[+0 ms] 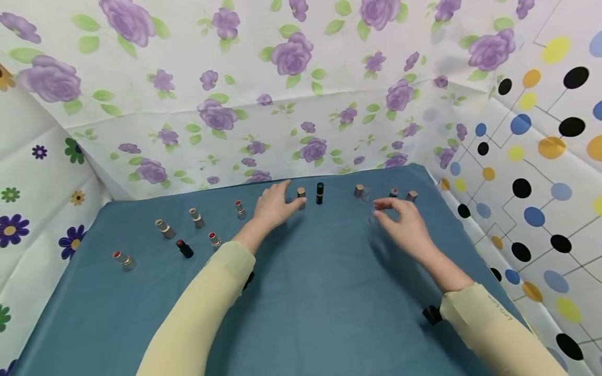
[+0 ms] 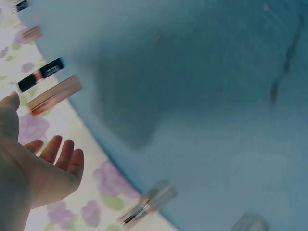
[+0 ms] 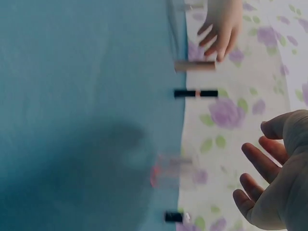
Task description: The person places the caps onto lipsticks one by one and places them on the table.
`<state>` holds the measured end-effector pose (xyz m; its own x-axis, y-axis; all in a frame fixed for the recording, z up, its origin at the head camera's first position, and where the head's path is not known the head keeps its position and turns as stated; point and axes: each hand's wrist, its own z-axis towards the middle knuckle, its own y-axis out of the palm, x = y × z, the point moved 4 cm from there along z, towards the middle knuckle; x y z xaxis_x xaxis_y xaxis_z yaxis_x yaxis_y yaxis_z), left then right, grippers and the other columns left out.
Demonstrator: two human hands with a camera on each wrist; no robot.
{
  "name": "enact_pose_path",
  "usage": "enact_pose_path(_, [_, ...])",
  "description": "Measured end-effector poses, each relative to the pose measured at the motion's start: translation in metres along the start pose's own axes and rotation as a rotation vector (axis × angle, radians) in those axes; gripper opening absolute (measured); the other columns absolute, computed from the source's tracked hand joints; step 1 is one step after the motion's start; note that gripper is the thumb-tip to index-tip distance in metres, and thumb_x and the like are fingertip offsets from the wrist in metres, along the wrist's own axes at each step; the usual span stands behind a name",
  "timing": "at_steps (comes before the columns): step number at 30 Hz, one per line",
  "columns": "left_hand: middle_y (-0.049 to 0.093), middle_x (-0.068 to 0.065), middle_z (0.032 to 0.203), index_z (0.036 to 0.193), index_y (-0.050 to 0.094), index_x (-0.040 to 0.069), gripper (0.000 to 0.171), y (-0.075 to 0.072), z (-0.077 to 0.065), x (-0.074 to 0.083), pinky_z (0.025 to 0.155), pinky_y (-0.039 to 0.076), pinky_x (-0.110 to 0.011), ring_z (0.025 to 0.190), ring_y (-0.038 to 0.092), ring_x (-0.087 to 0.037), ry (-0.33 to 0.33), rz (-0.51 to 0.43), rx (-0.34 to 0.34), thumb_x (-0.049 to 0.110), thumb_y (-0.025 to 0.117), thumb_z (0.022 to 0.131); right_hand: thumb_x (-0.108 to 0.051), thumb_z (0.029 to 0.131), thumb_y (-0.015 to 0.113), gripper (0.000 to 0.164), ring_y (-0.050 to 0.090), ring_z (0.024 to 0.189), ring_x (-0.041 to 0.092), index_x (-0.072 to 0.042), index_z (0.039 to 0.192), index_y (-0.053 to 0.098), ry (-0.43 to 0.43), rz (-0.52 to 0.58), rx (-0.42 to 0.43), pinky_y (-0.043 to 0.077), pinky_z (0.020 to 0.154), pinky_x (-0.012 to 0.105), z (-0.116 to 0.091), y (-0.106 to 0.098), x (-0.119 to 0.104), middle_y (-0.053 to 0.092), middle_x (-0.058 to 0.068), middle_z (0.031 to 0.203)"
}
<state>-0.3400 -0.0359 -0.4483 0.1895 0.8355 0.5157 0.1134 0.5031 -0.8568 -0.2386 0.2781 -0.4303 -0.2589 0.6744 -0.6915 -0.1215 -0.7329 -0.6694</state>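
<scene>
My left hand (image 1: 271, 206) is over the far part of the table, thumb spread from the fingers, its thumb tip overlapping a rose-gold lipstick tube (image 1: 301, 203) in the head view. A black lipstick tube (image 1: 320, 193) stands just right of that one. In the left wrist view the hand's palm is bare, fingers loosely bent. Further right, my right hand (image 1: 405, 225) hovers with thumb and fingers apart around nothing. Close by its fingertips are a clear, see-through piece (image 1: 366, 195) and a short rose-gold tube (image 1: 359, 190). A red-tipped lipstick (image 1: 393, 193) stands partly hidden behind this hand.
Several uncapped lipsticks stand on the left, among them a black one (image 1: 185, 249) and a red one (image 1: 240, 209). Another rose-gold tube (image 1: 412, 196) is at the back right. Floral cloth (image 1: 291, 120) rises behind the blue tablecloth (image 1: 329, 292); a dotted sheet (image 1: 536, 183) borders the right.
</scene>
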Motion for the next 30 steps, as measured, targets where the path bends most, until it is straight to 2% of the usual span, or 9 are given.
enact_pose_path(2, [0.039,-0.015,0.159,0.163,0.029,0.016,0.081,-0.012,-0.005,0.005,0.112,0.034,-0.06,0.143,0.038,-0.041,0.033,0.023,-0.001,0.06,0.055,0.1,-0.029,0.105,0.063,0.033,0.055,0.123,0.031,-0.011,0.133,0.067,-0.004,-0.011,0.047,0.046,0.089,0.051,0.005,-0.014,0.005,0.067,0.009,0.124])
enact_pose_path(4, [0.034,-0.016,0.162,0.164,0.024,0.017,0.083,-0.022,-0.009,0.008,0.113,0.033,-0.061,0.145,0.034,-0.041,0.066,0.06,-0.003,0.063,0.053,0.101,-0.028,0.105,0.062,0.034,0.057,0.116,0.028,-0.01,0.133,0.067,-0.002,-0.034,0.09,0.047,0.079,0.045,0.009,-0.027,0.01,0.068,0.011,0.123])
enact_pose_path(7, [0.029,-0.015,0.164,0.166,0.017,0.02,0.087,-0.037,-0.018,0.011,0.114,0.031,-0.06,0.147,0.03,-0.041,0.101,0.117,-0.011,0.066,0.05,0.1,-0.029,0.106,0.06,0.034,0.06,0.093,0.021,-0.01,0.133,0.066,0.022,-0.064,0.131,0.043,0.062,0.037,0.013,-0.044,0.018,0.068,0.011,0.123])
enact_pose_path(11, [0.026,-0.013,0.166,0.167,0.011,0.023,0.09,-0.051,-0.031,0.011,0.114,0.03,-0.061,0.148,0.028,-0.042,0.146,0.178,-0.019,0.069,0.049,0.099,-0.032,0.106,0.058,0.037,0.047,0.053,0.019,-0.012,0.137,0.064,0.078,-0.114,0.146,0.037,0.044,0.034,0.017,-0.06,0.03,0.066,0.009,0.126])
enact_pose_path(14, [0.026,-0.014,0.166,0.167,0.01,0.023,0.09,-0.057,-0.042,0.01,0.114,0.029,-0.062,0.148,0.028,-0.041,0.183,0.198,-0.022,0.069,0.049,0.099,-0.032,0.106,0.058,0.038,0.042,0.047,0.023,-0.012,0.138,0.063,0.112,-0.15,0.152,0.036,0.044,0.036,0.02,-0.069,0.039,0.066,0.01,0.128])
enact_pose_path(16, [0.026,-0.013,0.166,0.166,0.011,0.023,0.09,-0.06,-0.049,0.009,0.114,0.03,-0.062,0.148,0.029,-0.041,0.208,0.211,-0.022,0.069,0.049,0.099,-0.033,0.106,0.057,0.04,0.047,0.054,0.025,-0.012,0.139,0.062,0.133,-0.159,0.152,0.038,0.049,0.038,0.023,-0.072,0.043,0.065,0.011,0.129])
enact_pose_path(20, [0.026,-0.011,0.166,0.166,0.015,0.022,0.089,-0.062,-0.066,0.011,0.113,0.031,-0.062,0.148,0.031,-0.04,0.254,0.236,-0.031,0.067,0.05,0.099,-0.041,0.107,0.051,0.049,0.058,0.085,0.028,-0.009,0.144,0.057,0.18,-0.169,0.136,0.04,0.063,0.041,0.029,-0.077,0.049,0.061,0.015,0.135])
enact_pose_path(26, [0.029,-0.01,0.165,0.166,0.019,0.022,0.086,-0.055,-0.092,0.014,0.115,0.031,-0.059,0.148,0.032,-0.035,0.333,0.254,-0.052,0.064,0.054,0.099,-0.043,0.108,0.047,0.054,0.057,0.105,0.038,-0.007,0.147,0.052,0.225,-0.201,0.115,0.042,0.071,0.047,0.039,-0.08,0.061,0.058,0.018,0.14])
enact_pose_path(30, [0.033,-0.01,0.164,0.165,0.023,0.021,0.085,-0.049,-0.108,0.018,0.115,0.033,-0.057,0.147,0.034,-0.034,0.387,0.266,-0.062,0.062,0.056,0.099,-0.041,0.108,0.047,0.054,0.049,0.125,0.044,-0.005,0.147,0.051,0.243,-0.208,0.096,0.044,0.085,0.056,0.044,-0.079,0.072,0.057,0.022,0.139])
